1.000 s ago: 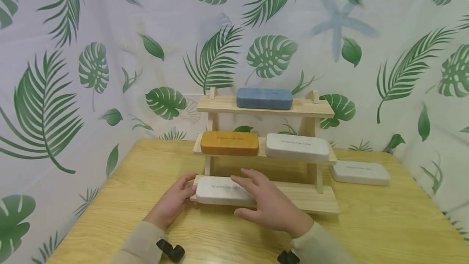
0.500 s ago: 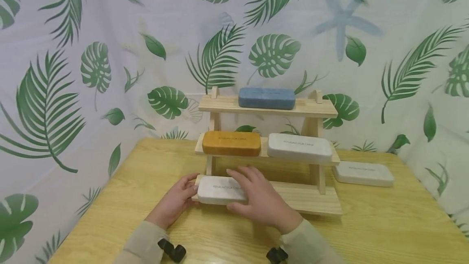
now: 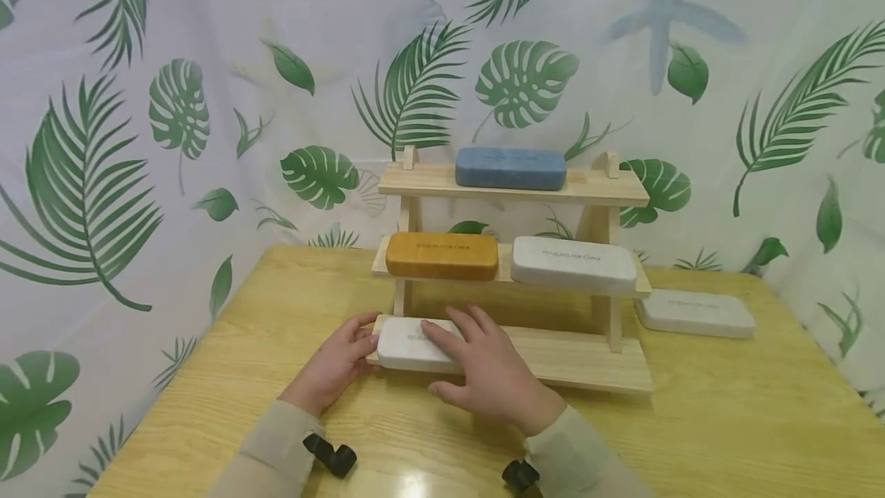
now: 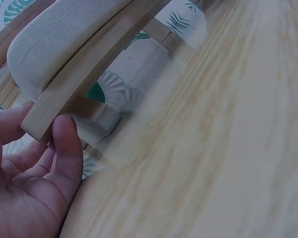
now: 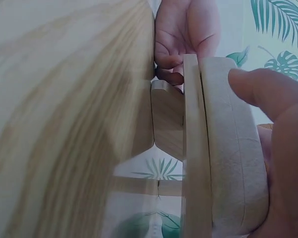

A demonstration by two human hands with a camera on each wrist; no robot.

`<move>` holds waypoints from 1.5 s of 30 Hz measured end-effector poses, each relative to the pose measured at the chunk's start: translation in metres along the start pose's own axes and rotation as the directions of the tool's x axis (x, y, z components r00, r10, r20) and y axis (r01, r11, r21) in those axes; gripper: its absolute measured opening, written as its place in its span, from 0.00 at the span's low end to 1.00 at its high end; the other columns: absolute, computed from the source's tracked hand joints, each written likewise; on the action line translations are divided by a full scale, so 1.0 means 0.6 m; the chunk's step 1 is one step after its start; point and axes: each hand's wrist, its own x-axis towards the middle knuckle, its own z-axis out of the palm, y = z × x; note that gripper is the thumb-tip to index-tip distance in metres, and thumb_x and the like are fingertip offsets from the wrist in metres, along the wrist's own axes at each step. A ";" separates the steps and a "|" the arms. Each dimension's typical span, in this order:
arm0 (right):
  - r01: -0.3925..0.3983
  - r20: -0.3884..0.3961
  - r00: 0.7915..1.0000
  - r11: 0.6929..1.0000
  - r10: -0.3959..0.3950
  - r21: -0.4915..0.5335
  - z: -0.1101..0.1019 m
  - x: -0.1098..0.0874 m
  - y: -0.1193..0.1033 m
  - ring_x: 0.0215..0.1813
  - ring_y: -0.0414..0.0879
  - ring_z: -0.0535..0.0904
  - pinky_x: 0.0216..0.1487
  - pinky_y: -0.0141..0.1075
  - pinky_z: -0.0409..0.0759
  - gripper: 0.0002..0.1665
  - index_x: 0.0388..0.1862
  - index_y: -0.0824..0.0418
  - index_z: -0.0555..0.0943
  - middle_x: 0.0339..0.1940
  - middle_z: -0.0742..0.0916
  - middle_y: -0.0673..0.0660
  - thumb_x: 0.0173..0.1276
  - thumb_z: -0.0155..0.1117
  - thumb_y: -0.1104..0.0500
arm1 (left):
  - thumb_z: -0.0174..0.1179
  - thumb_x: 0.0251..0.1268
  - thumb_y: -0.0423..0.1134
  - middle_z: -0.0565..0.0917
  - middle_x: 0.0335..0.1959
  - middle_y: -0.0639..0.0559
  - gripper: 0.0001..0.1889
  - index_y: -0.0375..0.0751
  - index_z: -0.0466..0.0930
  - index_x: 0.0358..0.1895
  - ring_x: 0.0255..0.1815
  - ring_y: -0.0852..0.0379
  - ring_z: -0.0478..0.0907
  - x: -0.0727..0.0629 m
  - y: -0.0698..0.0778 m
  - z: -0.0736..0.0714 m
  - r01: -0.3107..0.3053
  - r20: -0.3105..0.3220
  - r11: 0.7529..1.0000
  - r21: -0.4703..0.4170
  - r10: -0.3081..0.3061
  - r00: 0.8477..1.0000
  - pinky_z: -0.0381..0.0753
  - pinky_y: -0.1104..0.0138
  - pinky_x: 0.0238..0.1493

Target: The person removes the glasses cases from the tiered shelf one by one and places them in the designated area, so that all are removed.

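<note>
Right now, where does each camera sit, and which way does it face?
Head: worn on the person's head, facing forward and down at the wooden stand; left grip, right grip and both sleeves show.
Left wrist: on that wrist, facing the left end of the stand's bottom board; only the left grip shows.
Right wrist: on that wrist, facing the bottom board and its white case; right grip shows close, left grip beyond.
Shared: head and right wrist both show both grips.

A leaf-printed backdrop (image 3: 318,21) hangs behind a blue case (image 3: 510,169) with faint markings (image 3: 508,154), perhaps lettering.
</note>
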 end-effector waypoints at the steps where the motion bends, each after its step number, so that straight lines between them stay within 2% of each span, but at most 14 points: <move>1: 0.003 -0.006 1.000 1.000 -0.003 -0.016 0.000 0.001 0.000 0.77 0.69 0.56 0.68 0.65 0.63 0.48 0.79 0.42 0.66 0.77 0.67 0.63 0.63 0.72 0.35 | 0.49 0.83 0.39 0.72 0.62 0.35 0.29 0.39 0.52 0.79 0.52 0.49 0.78 0.001 0.001 0.000 0.000 0.001 1.000 -0.001 0.000 1.000 0.80 0.59 0.49; 6: -0.008 -0.019 1.000 0.997 0.006 -0.078 0.001 0.005 -0.001 0.76 0.72 0.57 0.67 0.65 0.65 0.49 0.79 0.41 0.66 0.77 0.65 0.66 0.62 0.72 0.34 | 0.49 0.82 0.38 0.73 0.62 0.35 0.29 0.39 0.52 0.79 0.51 0.49 0.78 0.004 0.005 -0.001 -0.003 -0.016 1.000 -0.016 0.003 1.000 0.81 0.60 0.47; 11: -0.049 0.019 0.998 0.988 0.052 -0.145 0.002 0.008 -0.004 0.76 0.71 0.58 0.66 0.64 0.67 0.51 0.81 0.37 0.61 0.78 0.65 0.66 0.62 0.70 0.31 | 0.49 0.82 0.38 0.73 0.61 0.36 0.28 0.39 0.53 0.79 0.51 0.49 0.78 0.004 0.008 0.001 -0.008 -0.025 1.000 -0.019 0.007 1.000 0.81 0.61 0.46; 15: -0.049 0.046 0.997 0.985 0.057 -0.163 0.002 0.008 -0.006 0.74 0.68 0.61 0.65 0.61 0.70 0.52 0.81 0.37 0.60 0.75 0.69 0.63 0.62 0.69 0.30 | 0.49 0.82 0.37 0.73 0.62 0.35 0.28 0.38 0.53 0.78 0.51 0.48 0.78 0.002 0.006 0.002 -0.004 -0.019 1.000 -0.014 0.004 1.000 0.80 0.60 0.47; 20: -0.012 0.042 0.999 0.987 0.019 -0.161 0.002 0.007 -0.005 0.71 0.65 0.65 0.66 0.57 0.70 0.54 0.82 0.42 0.61 0.68 0.74 0.61 0.61 0.69 0.28 | 0.48 0.82 0.34 0.73 0.62 0.34 0.28 0.37 0.53 0.78 0.53 0.48 0.78 0.001 0.001 0.003 -0.002 -0.038 1.000 -0.028 0.001 0.999 0.80 0.58 0.49; 24: -0.002 0.063 0.998 0.988 0.012 -0.155 -0.003 0.006 -0.006 0.68 0.63 0.69 0.65 0.55 0.71 0.53 0.81 0.43 0.62 0.67 0.75 0.59 0.61 0.67 0.28 | 0.49 0.81 0.34 0.73 0.60 0.35 0.28 0.38 0.55 0.78 0.54 0.49 0.78 0.001 0.000 0.002 0.000 -0.059 0.999 -0.036 -0.002 0.998 0.81 0.58 0.51; 30: 0.018 0.079 0.997 0.988 -0.006 -0.154 -0.016 -0.004 -0.001 0.61 0.59 0.73 0.58 0.52 0.76 0.50 0.80 0.42 0.65 0.63 0.77 0.58 0.62 0.69 0.31 | 0.49 0.82 0.35 0.73 0.59 0.36 0.28 0.38 0.53 0.79 0.53 0.49 0.78 0.000 -0.002 0.003 -0.014 -0.039 0.999 -0.040 0.013 0.999 0.81 0.58 0.50; 34: 0.039 0.090 0.996 0.988 -0.026 -0.149 -0.023 -0.018 0.008 0.57 0.57 0.74 0.56 0.51 0.76 0.48 0.79 0.43 0.66 0.61 0.79 0.58 0.63 0.69 0.32 | 0.50 0.82 0.37 0.74 0.60 0.36 0.29 0.40 0.54 0.79 0.51 0.49 0.78 -0.002 -0.003 0.003 0.001 -0.039 1.000 -0.030 -0.002 0.999 0.80 0.60 0.47; 41: 0.043 0.147 0.989 0.994 -0.028 -0.101 -0.041 -0.044 0.028 0.56 0.56 0.75 0.55 0.51 0.77 0.48 0.79 0.43 0.66 0.60 0.80 0.56 0.63 0.67 0.31 | 0.52 0.81 0.39 0.71 0.61 0.36 0.30 0.40 0.54 0.79 0.51 0.50 0.78 -0.005 0.000 0.005 0.009 -0.036 1.000 -0.017 -0.009 0.999 0.80 0.59 0.48; 45: 0.029 0.206 0.978 0.998 -0.017 -0.056 -0.065 -0.059 0.044 0.56 0.55 0.75 0.55 0.51 0.78 0.46 0.79 0.42 0.66 0.61 0.80 0.55 0.65 0.66 0.32 | 0.52 0.81 0.40 0.70 0.62 0.35 0.30 0.40 0.53 0.79 0.51 0.50 0.77 -0.003 0.003 0.007 0.001 -0.024 1.000 -0.017 -0.001 1.000 0.79 0.58 0.49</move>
